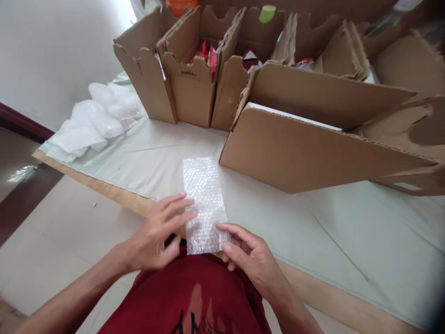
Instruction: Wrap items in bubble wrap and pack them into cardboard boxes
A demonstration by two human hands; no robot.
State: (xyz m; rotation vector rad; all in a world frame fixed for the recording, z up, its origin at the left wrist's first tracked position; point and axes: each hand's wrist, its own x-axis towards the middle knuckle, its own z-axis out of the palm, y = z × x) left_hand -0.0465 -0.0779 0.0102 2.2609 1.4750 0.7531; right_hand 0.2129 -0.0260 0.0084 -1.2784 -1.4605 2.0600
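A bubble wrap bag (205, 195) lies flat at the table's near edge, its lower end against my red shirt. My left hand (162, 232) is open, fingers spread, with the fingertips at the bag's left edge. At the lower right corner, my right hand (248, 253) pinches a small clear plastic pack (224, 238) between thumb and fingers. Part of that pack is hidden by the fingers, and I cannot tell whether it lies inside the bag or beside it.
Several cardboard bins (194, 88) stand along the back, some holding red packets (208, 55). A larger cardboard box (313, 148) stands in front of them at right. More bubble wrap bags (97, 118) are heaped at left on the cloth-covered table (163, 144).
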